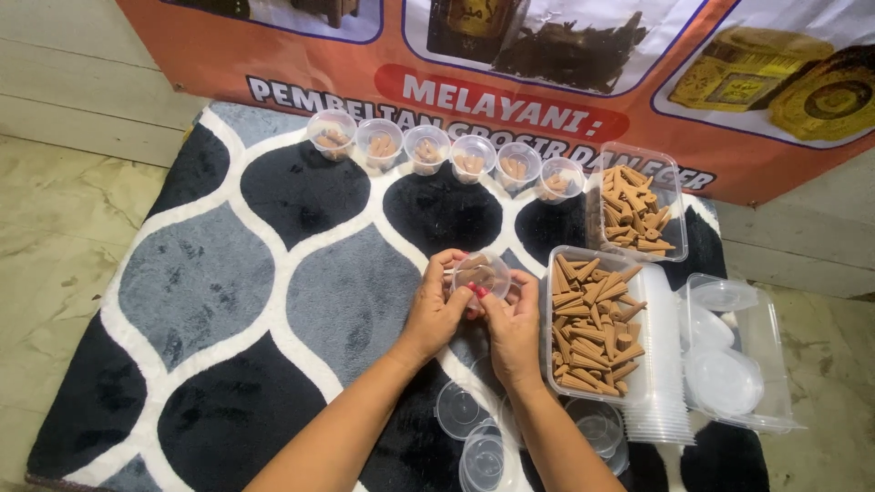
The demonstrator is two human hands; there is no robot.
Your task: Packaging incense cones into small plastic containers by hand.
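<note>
Patterned grey-and-black rug (210, 273) lay under both hands; the left hand (436, 312) and right hand (512, 326) together gripped a small clear cup (480, 273) of brown incense cones, just beside a full tray (592, 323).

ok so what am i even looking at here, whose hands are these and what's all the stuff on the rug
This is one picture from a camera worn on a person's head, looking down at their own two bare hands. The left hand and right hand together hold a small clear cup with a few brown cones in it. Below them lies a patterned rug in grey, black and white. At its far edge stands a row of six filled cups. To the right are two clear trays of brown cones, a stack of trays and a tray of lids. Empty cups lie near the wrists. An orange banner hangs behind.
</note>
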